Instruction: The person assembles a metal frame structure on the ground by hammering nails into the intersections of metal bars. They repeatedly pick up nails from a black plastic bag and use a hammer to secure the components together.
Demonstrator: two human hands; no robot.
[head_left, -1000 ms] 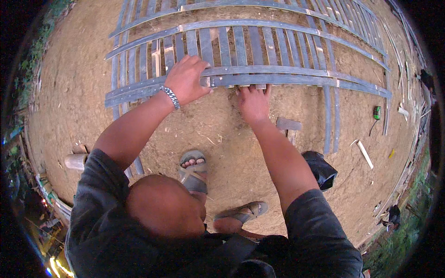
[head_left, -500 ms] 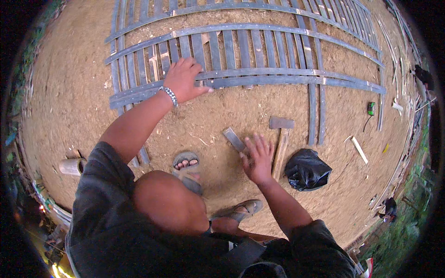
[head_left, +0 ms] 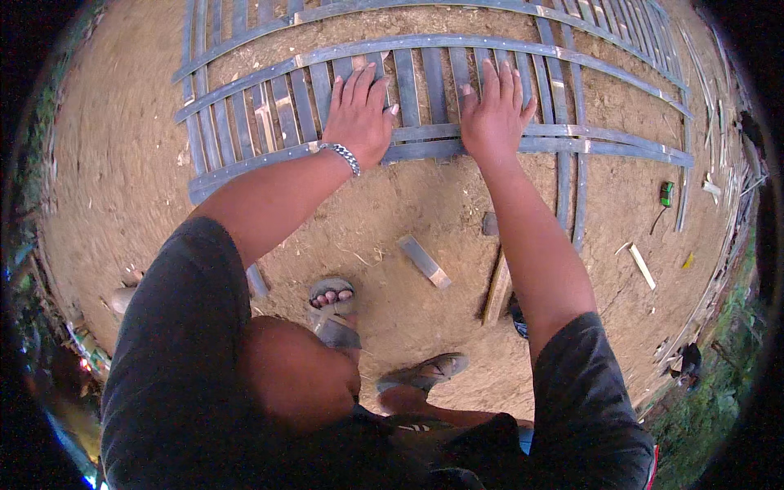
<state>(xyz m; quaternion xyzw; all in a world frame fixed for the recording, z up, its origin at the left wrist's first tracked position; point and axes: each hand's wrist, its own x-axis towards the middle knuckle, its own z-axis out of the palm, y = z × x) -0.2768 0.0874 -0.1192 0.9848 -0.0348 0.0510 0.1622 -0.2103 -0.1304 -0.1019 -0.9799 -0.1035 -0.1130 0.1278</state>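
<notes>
A lattice of grey-blue flat slats (head_left: 434, 90), crossed by long rails, lies on the dirt in front of me. My left hand (head_left: 359, 118) rests over the doubled near rail (head_left: 425, 149), fingers spread across the slats. To its right, my right hand (head_left: 496, 110) lies over the same rail with fingers apart, pointing away from me. Neither hand holds anything. A short cut slat (head_left: 425, 261) is on the ground between my arms. Under my right forearm shows a hammer's wooden handle (head_left: 497, 290), with part of its head visible; the rest is hidden.
A black plastic bag (head_left: 518, 317) is mostly covered by my right arm. Farther right lie a green tape measure (head_left: 666, 193) and a pale split strip (head_left: 641, 266). Thin sticks (head_left: 720, 122) line the right edge. My sandalled feet (head_left: 335, 314) stand close by.
My right hand has moved forward from beside the short slat and hammer onto the lattice. My left hand has shifted slightly right along the near rail. The view has tilted a little.
</notes>
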